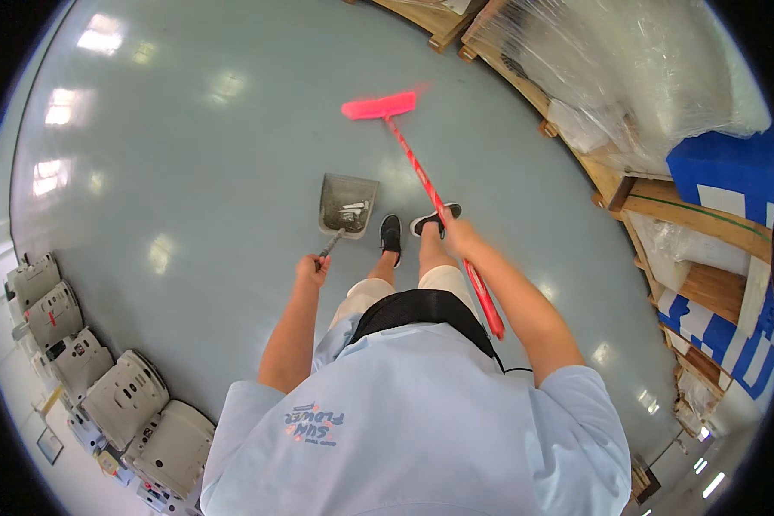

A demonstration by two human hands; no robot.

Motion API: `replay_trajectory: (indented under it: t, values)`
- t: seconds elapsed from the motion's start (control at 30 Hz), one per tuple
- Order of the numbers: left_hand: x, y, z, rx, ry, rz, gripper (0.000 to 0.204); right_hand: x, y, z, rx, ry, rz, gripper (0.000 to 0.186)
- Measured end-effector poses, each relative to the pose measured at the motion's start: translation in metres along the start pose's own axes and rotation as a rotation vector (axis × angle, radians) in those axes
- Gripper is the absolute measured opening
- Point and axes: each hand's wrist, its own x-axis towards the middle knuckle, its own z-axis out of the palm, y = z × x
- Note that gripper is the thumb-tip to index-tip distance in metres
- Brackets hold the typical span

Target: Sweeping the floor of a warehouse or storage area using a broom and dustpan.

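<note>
My left hand (pixel 312 269) is wrapped round the dark handle of a grey dustpan (pixel 336 199), which is out in front of my feet. A few whitish scraps (pixel 353 209) lie inside the pan. In my right hand (pixel 458 236) is the red patterned stick of a broom (pixel 414 163), held partway along its length. The stick slants from beside my right hip up to a pink-red broom head (pixel 380 107), beyond the dustpan and slightly blurred. The broom head is apart from the pan.
Smooth grey-green floor (pixel 206 163) surrounds me, and my black shoes (pixel 390 234) stand just right of the dustpan. Wooden pallets (pixel 611 176) with plastic-wrapped goods (pixel 636 69) and blue-white boxes line the right side. Several beige machine-like units (pixel 125 389) stand along the left wall.
</note>
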Motion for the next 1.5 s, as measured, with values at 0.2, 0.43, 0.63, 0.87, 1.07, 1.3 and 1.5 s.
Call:
replay_trajectory:
  t: [0.2,0.43,0.63,0.87,1.07,1.3,1.5]
  values:
    - [0.003,0.008,0.007,0.037,-0.031,0.030,0.009,-0.132,0.020,0.005,-0.064,-0.269,-0.144,0.055]
    - [0.003,0.005,-0.019,0.033,-0.089,-0.001,0.009,-0.188,0.061,-0.023,0.090,-0.083,-0.044,0.059]
    - [-0.028,-0.028,-0.039,0.147,-0.122,0.017,0.009,-0.127,0.162,-0.023,0.118,0.207,0.139,0.059]
    - [-0.077,-0.074,-0.092,0.273,-0.120,0.141,0.009,-0.117,0.289,0.055,0.365,0.369,0.519,0.054]
    - [-0.085,-0.097,-0.136,0.411,-0.160,0.137,0.009,-0.213,0.318,0.146,0.021,0.371,0.357,0.055]
    - [-0.054,-0.121,-0.165,0.554,-0.088,0.125,0.006,-0.308,0.212,0.190,0.509,0.106,0.474,0.062]
    - [-0.036,-0.127,-0.187,0.423,-0.055,0.126,0.006,-0.357,0.128,0.290,0.143,0.074,0.173,0.063]
